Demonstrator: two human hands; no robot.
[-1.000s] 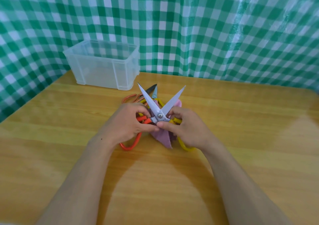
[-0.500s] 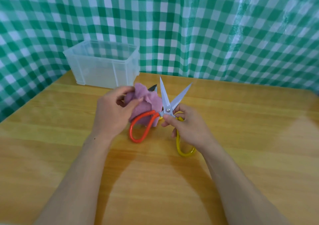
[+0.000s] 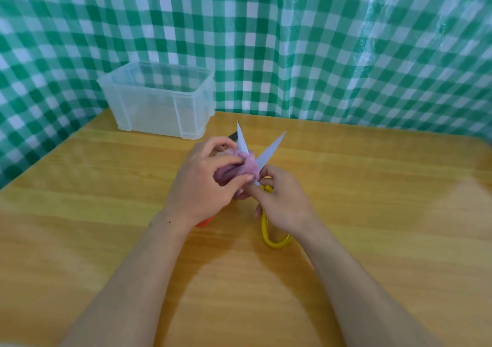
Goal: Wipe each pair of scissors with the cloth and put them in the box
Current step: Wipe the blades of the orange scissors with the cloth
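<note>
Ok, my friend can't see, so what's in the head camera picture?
A left hand presses a pink cloth against one blade of open scissors, which the right hand holds near the pivot above a wooden table. A clear box stands at the back left, before a green checked curtain.

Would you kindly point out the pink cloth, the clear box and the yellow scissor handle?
pink cloth (image 3: 249, 164): head view, bunched middle.
clear box (image 3: 149, 112): head view, front wall.
yellow scissor handle (image 3: 275, 244): head view, loop's lower curve.
</note>
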